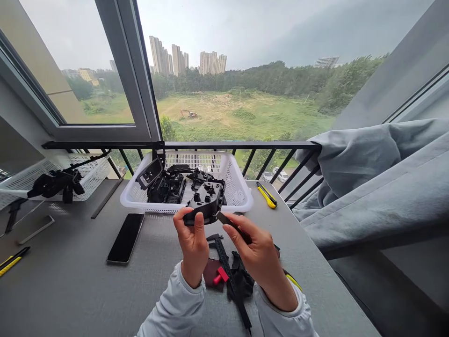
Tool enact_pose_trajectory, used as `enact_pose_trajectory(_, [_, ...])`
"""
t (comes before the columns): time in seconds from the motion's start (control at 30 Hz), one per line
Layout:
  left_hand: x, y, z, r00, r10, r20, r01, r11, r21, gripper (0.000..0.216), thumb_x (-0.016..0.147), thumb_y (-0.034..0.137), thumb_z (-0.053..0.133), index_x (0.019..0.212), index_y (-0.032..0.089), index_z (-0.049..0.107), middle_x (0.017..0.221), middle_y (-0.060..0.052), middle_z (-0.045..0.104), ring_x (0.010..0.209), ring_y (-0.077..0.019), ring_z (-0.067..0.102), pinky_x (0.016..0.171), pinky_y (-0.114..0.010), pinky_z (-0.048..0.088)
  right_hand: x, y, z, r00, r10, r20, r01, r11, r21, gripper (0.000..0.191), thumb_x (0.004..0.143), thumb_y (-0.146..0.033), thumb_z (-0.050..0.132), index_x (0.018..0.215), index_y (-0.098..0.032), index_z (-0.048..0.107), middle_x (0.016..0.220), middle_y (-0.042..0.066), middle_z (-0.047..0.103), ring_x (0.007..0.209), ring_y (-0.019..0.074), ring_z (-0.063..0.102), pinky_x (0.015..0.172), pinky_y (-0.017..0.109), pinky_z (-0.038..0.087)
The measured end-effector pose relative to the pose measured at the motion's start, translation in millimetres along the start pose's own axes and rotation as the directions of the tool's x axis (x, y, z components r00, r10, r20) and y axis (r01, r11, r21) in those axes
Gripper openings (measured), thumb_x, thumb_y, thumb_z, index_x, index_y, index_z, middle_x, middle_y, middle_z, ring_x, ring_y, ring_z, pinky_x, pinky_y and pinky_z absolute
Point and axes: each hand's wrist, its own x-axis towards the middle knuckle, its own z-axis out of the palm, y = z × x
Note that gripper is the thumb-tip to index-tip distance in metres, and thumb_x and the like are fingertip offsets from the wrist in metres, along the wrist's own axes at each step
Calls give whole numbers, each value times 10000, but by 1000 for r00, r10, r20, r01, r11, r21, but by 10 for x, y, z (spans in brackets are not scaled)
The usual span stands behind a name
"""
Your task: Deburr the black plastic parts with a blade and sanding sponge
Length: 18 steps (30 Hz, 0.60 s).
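Observation:
My left hand (193, 241) grips a black molded plastic part (206, 199) by its lower left edge, thumb in front. The part is tilted up in front of the white basket, its pegs and raised details showing. Between the thumb and fingers of my right hand (257, 248) is a flat dark bar (225, 219), whose tip meets or nearly meets the part's lower right edge; my fingers cover the rest of it. Below the hands lie a black caliper (228, 267), a small red piece (220, 275), a brown sheet (211, 271) and a crumpled black item (242, 278).
Behind the part stands a white basket (242, 199) with several black plastic parts. Another white basket (93, 175) with black parts is at far left. A phone (125, 238) lies left, a yellow utility knife (267, 194) right. A black railing (224, 145) borders the window.

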Motion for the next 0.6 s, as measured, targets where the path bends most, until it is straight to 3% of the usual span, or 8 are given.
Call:
enact_pose_trajectory(0.1, [-12,-36,-20,996,74,47,-80,989,125,201,904,383,577,1025,236,510,931,-8,580,751,-111,582,692,-230,463,-20,-20,2,996,-89,21,91,986,-137,214,908,-262,566,1057,-211,711,980,74,770,867,214,730,748,287,581])
enact_pose_trajectory(0.23, [-32,-53,-22,985,112,133,-132,979,154,173,919,314,560,1064,242,499,924,-9,606,740,-118,603,700,-248,491,-24,5,32,991,-121,59,131,960,-247,224,916,-245,541,1057,-205,711,959,77,777,836,212,742,738,289,585])
enact_pose_trajectory(0.43, [-29,-56,-18,980,132,146,-161,964,212,168,912,288,567,1059,228,510,896,-13,623,726,-123,620,681,-251,509,-20,29,58,995,-96,37,103,958,-268,230,917,-241,535,1059,-201,712,974,70,776,852,208,742,743,277,584])
enact_pose_trajectory(0.6, [-33,-45,-13,990,78,118,-98,981,170,199,890,305,600,1052,231,511,920,-18,625,745,-124,633,690,-255,522,-26,19,48,994,-91,55,102,965,-244,237,914,-248,537,1067,-203,712,992,75,774,872,215,741,758,287,586])
